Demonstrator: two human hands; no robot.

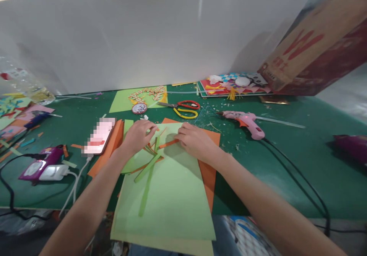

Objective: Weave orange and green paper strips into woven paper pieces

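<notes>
Both my hands are over a stack of light green paper point(172, 198) on the table. My right hand point(196, 141) pinches the end of an orange paper strip point(168, 144), which points left across the sheet. My left hand point(139, 136) is closed in a pinch, with a small orange bit of paper showing at its fingertips. Below and between the hands lie loose green paper strips point(147, 168) and thin orange ones, crossing one another. Orange paper point(210, 187) sticks out from under the stack on the right.
Beyond the hands lie scissors point(186, 113) with red and yellow handles. A pink glue gun point(243, 122) trails its cord on the right. Left are a phone point(100, 137), folded orange paper point(110, 149) and a purple power strip point(43, 166). A paper bag point(304, 49) leans at back right.
</notes>
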